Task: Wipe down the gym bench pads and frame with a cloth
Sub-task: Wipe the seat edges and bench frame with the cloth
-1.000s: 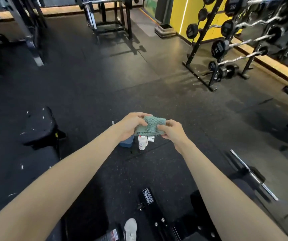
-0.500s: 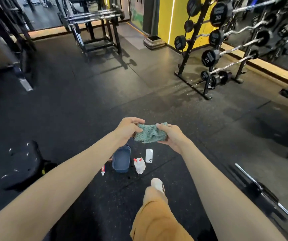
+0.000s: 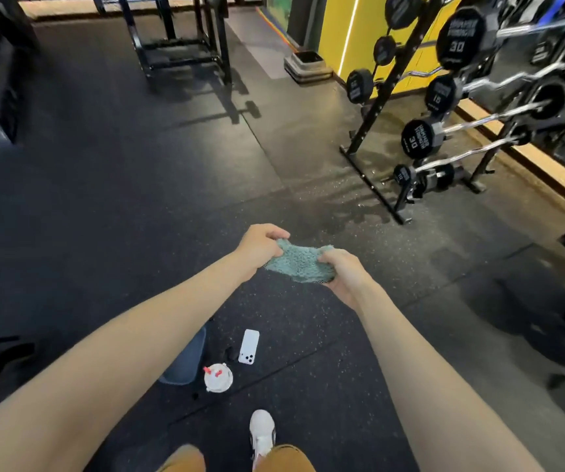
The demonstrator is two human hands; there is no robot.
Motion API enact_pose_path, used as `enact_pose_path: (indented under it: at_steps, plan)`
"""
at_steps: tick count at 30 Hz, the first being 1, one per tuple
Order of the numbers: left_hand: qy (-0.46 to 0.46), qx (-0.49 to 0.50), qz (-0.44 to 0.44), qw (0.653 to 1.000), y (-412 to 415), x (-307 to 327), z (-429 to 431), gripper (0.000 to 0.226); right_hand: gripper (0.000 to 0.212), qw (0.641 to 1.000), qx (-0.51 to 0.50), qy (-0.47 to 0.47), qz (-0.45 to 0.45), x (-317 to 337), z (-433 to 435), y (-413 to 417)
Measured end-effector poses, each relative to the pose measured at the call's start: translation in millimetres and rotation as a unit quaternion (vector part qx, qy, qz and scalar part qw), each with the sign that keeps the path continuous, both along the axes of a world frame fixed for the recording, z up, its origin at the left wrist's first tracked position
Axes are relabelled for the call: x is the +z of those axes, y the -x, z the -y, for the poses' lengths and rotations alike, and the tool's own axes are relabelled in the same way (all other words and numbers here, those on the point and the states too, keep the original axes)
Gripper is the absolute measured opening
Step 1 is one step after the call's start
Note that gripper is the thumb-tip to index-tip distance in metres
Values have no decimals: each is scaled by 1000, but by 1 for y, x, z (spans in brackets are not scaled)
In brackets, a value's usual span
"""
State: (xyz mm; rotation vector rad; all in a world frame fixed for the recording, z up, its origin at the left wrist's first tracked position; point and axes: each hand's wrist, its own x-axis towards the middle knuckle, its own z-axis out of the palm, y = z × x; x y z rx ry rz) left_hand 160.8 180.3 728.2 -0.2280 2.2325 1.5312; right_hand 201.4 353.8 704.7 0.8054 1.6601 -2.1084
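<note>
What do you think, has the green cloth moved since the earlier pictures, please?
Yes. Against the white phone, the cloth has moved up-frame and away: a second ago it overlapped the phone, now a clear gap separates them.

At about one o'clock stands the barbell rack (image 3: 373, 186), and its black end weights carry white print; the top weight (image 3: 466, 35), nearer two o'clock, shows a clear "30" under two lines of lettering too blurred for me to read; the middle weight (image 3: 442, 93) below it reads "15"; the lower weight (image 3: 418, 139) reads "30" — the wording above it looks like "HAMMER STRENGTH"; the bottom weight (image 3: 401, 175) has a two-digit number starting with 1, second digit unclear; the small weight (image 3: 359, 86) further left bears print I cannot make out.
</note>
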Motion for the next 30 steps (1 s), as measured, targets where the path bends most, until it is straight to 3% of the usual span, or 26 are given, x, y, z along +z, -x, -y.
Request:
enact_pose_path:
  at_steps: [4,9,14,20,24,27,30]
  plan:
    - [-50,32,5,998,46,0,-19,45,35,1000,24,3,-12,7,-22,40]
    - [-103,30,0,994,109,-9,-43,43,30,999,21,19,-17,-6,-49,90]
    - [-118,0,-7,993,187,-17,-79,41,55,998,60,15,-13,-17,-81,163]
    - [-90,-20,-3,996,281,-22,-105,40,25,988,132,-78,31,-14,-110,274]
    - [-76,-12,-10,997,323,-17,-107,41,27,966,210,-151,9,-15,-112,334]
    - [-61,7,-10,998,346,-17,-98,36,8,954,235,-184,-11,-22,-99,369]
    - [-57,73,-4,996,367,-26,-76,30,19,953,244,-177,-28,-26,-79,411]
